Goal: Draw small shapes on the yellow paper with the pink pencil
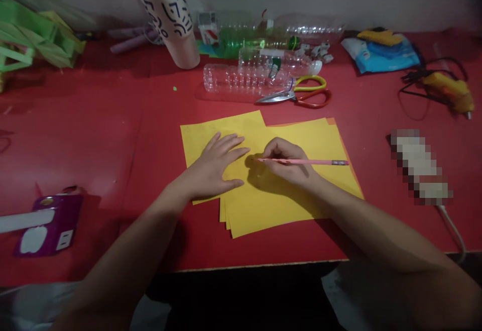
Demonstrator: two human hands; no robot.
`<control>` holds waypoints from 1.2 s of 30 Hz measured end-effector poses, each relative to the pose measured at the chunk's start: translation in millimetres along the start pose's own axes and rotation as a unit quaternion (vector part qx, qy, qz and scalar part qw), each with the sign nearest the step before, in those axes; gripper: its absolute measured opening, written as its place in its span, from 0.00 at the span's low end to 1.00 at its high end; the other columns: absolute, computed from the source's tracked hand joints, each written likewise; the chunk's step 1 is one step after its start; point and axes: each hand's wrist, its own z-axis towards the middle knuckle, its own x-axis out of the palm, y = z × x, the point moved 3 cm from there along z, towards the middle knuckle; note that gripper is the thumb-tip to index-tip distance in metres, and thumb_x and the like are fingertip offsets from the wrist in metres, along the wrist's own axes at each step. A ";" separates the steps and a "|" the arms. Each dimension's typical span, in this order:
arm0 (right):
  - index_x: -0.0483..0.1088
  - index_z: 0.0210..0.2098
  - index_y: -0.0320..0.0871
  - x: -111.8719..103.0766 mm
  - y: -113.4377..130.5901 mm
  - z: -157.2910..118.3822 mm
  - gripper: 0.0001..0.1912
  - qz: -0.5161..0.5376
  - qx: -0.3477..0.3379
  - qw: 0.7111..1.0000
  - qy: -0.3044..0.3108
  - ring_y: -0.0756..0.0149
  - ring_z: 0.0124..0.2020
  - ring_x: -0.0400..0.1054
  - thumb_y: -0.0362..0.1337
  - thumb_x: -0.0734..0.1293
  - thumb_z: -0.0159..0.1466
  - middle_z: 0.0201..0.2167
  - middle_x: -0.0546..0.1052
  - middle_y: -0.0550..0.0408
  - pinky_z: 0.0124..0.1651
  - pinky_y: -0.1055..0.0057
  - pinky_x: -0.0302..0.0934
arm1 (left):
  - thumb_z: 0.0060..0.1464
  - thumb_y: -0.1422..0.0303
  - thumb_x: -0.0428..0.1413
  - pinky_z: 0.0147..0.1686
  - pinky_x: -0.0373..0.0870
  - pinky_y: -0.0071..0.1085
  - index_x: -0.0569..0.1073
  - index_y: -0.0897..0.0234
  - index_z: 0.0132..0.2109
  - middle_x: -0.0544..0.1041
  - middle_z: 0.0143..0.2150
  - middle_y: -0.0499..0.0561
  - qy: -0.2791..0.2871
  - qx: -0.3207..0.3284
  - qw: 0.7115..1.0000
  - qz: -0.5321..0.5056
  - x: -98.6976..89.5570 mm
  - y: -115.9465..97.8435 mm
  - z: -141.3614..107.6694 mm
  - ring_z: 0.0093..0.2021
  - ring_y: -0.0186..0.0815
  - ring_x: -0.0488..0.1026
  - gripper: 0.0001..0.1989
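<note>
Several sheets of yellow paper (278, 205) lie overlapped on the red table, with an orange edge showing at the right. My left hand (216, 168) rests flat on the left part of the paper, fingers spread. My right hand (288, 162) is closed around a pink pencil (316, 161). The pencil's tip points left, at or just above the paper near the middle of the stack; I cannot tell if it touches. Its eraser end sticks out to the right, past the hand. A shadow falls on the paper under the right hand.
Scissors (289, 95) with yellow and red handles lie behind the paper beside a clear plastic bottle (241, 77). A white tumbler (169, 19) stands at the back. Right are a wipes packet (380, 54), a yellow glue gun (450, 90) and a blurred-out corded object (422, 165). A purple box (52, 225) lies left.
</note>
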 end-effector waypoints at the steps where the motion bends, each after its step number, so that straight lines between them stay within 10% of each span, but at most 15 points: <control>1: 0.65 0.29 0.44 0.3 0.3 -0.2 0.03 0.001 -0.008 1.000 0.004 0.73 0.21 0.57 0.35 0.65 0.57 0.22 0.68 0.62 0.25 0.74 0.50 | 0.55 0.54 0.61 0.72 0.35 0.56 0.65 0.59 0.64 0.58 0.72 0.59 0.004 0.000 1.000 0.002 0.0 0.0 0.1 0.73 0.50 0.49 0.33; 8: 0.65 0.28 0.44 8.0 5.5 -4.0 0.02 -0.011 -0.023 0.995 0.092 0.75 0.20 0.56 0.33 0.64 0.58 0.21 0.68 0.63 0.25 0.75 0.51 | 0.56 0.57 0.60 0.72 0.36 0.56 0.66 0.63 0.63 0.56 0.73 0.60 0.009 -0.013 1.000 0.019 -1.1 4.4 1.5 0.73 0.50 0.48 0.31; 36: 0.63 0.25 0.45 11.6 1.5 -1.0 0.06 -0.056 0.016 0.996 0.063 0.74 0.21 0.55 0.36 0.64 0.57 0.19 0.67 0.62 0.25 0.73 0.48 | 0.56 0.58 0.59 0.71 0.38 0.56 0.67 0.60 0.62 0.56 0.72 0.59 -0.003 -0.017 1.000 0.009 1.4 2.9 1.3 0.74 0.50 0.47 0.28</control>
